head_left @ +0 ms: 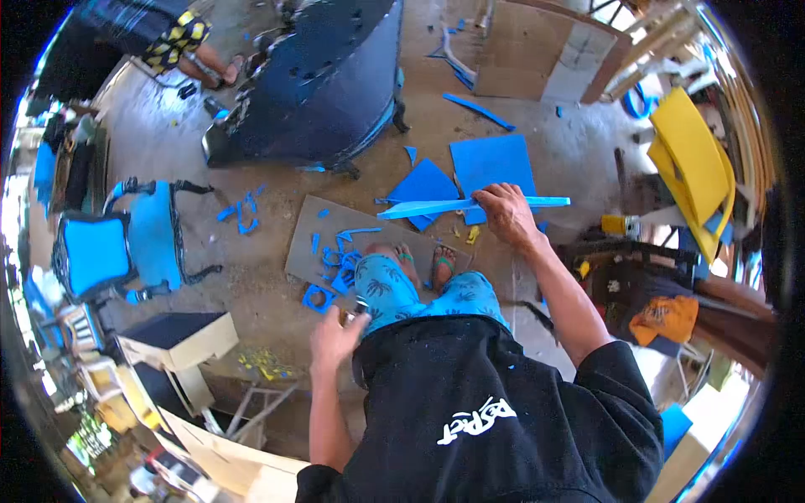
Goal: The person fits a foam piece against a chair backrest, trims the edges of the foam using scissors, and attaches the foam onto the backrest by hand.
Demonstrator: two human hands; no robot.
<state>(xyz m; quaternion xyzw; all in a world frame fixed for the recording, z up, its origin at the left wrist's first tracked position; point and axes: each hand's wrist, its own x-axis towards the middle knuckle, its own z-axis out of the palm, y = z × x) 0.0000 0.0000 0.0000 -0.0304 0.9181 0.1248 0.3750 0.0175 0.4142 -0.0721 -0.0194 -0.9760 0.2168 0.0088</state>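
My right hand (508, 220) is closed around a long, thin strip of blue foam (432, 207), which lies level across the view and sticks out on both sides of the grip. Down by my left knee, my left hand (337, 337) is curled, with a small dark and shiny object (359, 307) at its fingertips, too blurred to name. Beyond the strip, a square blue foam sheet (493, 163) and a smaller blue piece (426, 186) lie on the floor. Blue foam offcuts (340, 270) are heaped near my left foot on a flat brown board (314, 239).
A large dark sofa frame (323, 92) stands ahead, with another person's leg (210, 63) beside it. Blue upholstered chairs (155, 235) are at left, near a wooden cabinet piece (189, 339). Yellow foam sheets (692, 159) lean at right. A brown panel (524, 54) is at the back.
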